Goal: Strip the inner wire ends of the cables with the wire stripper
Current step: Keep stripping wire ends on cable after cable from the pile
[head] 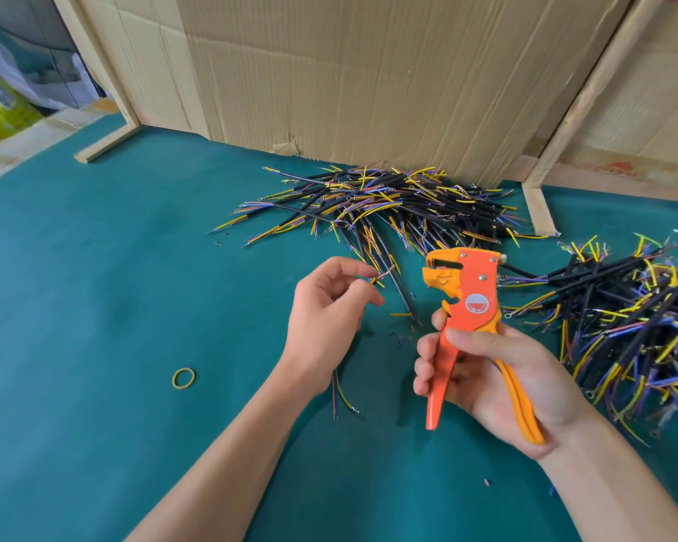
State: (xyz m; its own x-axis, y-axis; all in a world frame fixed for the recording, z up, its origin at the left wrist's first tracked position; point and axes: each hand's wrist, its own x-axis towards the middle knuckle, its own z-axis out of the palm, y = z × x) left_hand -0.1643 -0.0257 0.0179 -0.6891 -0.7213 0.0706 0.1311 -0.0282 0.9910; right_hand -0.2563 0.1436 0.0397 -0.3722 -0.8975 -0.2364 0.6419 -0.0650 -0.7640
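Head view, looking down on green table surface. Right hand wrapped around handles of orange wire stripper, thumb across front of near handle, fingers curled behind; tool held upright above table, head pointing left, jaws standing apart with nothing visible between them. Left hand raised just left of stripper head, thumb and forefinger pinched on one cable; short stripped end with yellow insulation showing past fingertips, apart from the stripper jaws; remainder of cable hanging below wrist, its blue and yellow inner wires ending close to table. Large pile of black cables with yellow and blue inner wires lying against cardboard backdrop at far centre. Second pile of cables at right edge, just beside right hand. Yellow rubber band lying flat on table, left of left forearm. Small insulation offcuts scattered on table between both hands. Wooden frame strips at left and right of cardboard.
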